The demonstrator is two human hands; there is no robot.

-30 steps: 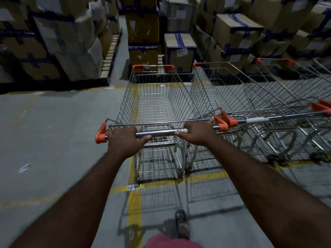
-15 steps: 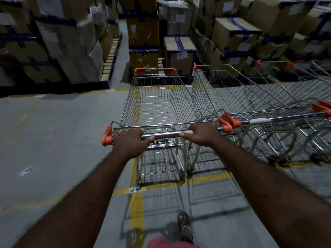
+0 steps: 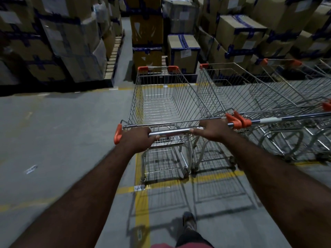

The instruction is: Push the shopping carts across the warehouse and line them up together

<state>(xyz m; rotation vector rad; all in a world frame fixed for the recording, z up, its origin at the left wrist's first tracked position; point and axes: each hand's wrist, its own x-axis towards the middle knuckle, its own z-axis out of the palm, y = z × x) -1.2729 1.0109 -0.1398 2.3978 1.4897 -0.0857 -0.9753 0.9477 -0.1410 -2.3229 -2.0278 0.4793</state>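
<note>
An empty wire shopping cart [image 3: 161,97] with orange corner caps stands straight ahead of me. My left hand [image 3: 137,139] grips the left part of its chrome handle bar [image 3: 172,132], and my right hand [image 3: 213,128] grips the right part. Right beside it stands a second empty cart [image 3: 238,92], its orange handle end [image 3: 239,120] almost touching my cart's. A third cart [image 3: 304,83] stands further right, side by side with the others.
Stacks of taped cardboard boxes [image 3: 180,51] on pallets rise just beyond the carts' fronts and along the left [image 3: 59,42]. A narrow aisle [image 3: 125,51] runs between the stacks. Yellow floor lines [image 3: 141,203] cross under my cart. Grey floor [image 3: 53,131] spreads left.
The cart has rolled forward a little toward the boxes, drawing level with the cart on its right. Both hands keep their grip on the handle bar.
</note>
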